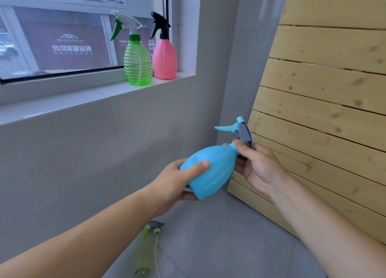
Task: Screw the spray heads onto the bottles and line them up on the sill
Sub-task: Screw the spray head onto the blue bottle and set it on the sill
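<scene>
A blue bottle is held tilted in front of me, its neck pointing up and right. My left hand grips its rounded base. My right hand is closed around the neck, where a blue and grey spray head sits on the bottle. On the white sill a clear green bottle with a white and green spray head stands upright. Beside it on the right stands a pink bottle with a black spray head. The two are close together, near the sill's right end.
A pale green bottle with a grey spray head and its tube lies on the grey floor below my left arm. A slatted wooden panel leans against the wall on the right. The window glass is behind the sill.
</scene>
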`<state>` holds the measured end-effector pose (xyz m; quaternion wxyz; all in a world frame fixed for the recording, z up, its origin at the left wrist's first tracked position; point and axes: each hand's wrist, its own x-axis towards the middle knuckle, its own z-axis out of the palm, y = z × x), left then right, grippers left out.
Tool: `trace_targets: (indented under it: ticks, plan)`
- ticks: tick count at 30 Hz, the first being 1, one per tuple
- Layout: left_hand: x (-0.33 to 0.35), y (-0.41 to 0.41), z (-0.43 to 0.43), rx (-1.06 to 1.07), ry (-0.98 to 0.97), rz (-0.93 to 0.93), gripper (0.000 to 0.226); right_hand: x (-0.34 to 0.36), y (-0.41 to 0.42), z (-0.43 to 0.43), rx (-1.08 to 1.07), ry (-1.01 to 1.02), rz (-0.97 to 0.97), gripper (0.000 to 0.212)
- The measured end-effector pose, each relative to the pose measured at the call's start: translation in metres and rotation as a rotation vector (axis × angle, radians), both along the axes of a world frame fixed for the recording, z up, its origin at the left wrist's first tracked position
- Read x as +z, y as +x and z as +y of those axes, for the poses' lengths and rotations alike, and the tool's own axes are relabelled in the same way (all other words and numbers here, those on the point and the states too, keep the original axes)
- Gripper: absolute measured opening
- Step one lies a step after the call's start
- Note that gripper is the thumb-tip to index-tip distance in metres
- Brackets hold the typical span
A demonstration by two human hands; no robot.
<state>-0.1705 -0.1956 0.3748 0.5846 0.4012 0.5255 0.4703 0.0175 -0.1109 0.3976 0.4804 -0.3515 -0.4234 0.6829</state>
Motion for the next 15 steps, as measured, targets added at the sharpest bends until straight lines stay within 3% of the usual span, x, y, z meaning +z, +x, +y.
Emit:
trace_targets:
  ticks: [4, 10, 15]
  plan:
    - [-0.002, 0.000, 0.000, 0.054, 0.163, 0.136, 0.054, 0.004, -0.001, 0.001, -0.009, 0.037, 0.007, 0.010]
    - [-0.002, -0.012, -0.001, -0.300, 0.012, 0.122, 0.063, 0.002, -0.004, -0.009, 0.096, 0.069, -0.109, 0.015]
    - [-0.005, -0.008, 0.000, -0.287, 0.051, 0.134, 0.062, 0.006, -0.010, -0.012, 0.072, 0.109, -0.158, 0.012]
